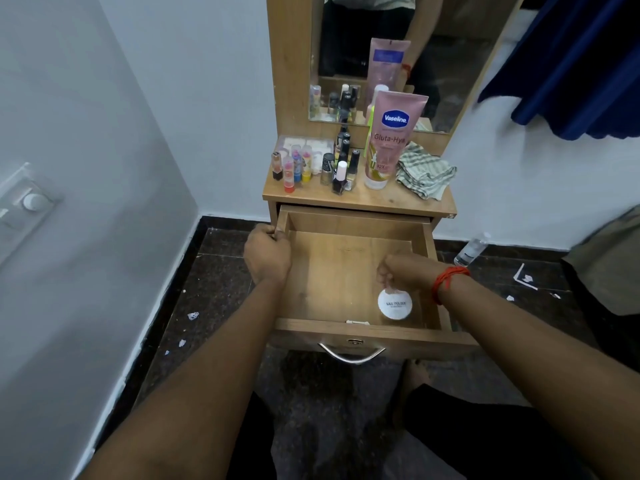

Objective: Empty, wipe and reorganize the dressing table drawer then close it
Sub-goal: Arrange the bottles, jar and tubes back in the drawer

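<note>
While the drawer (349, 271) is pulled fully out of the dressing table (360, 199), its left wall is gripped by the left hand (268, 254), fingers curled over the edge. A white round tub (394, 304), label partly legible as "NAIL POLISH", is pinched at its top by the right hand (403, 271), low in the drawer's front-right corner. On the tabletop are seen a pink "Vaseline Gluta-Hya" tube (391, 140), nail polish bottles (341, 168), lip balm sticks (294, 164) & a checked cloth (424, 173). Red thread (446, 280) is worn on the right wrist.
</note>
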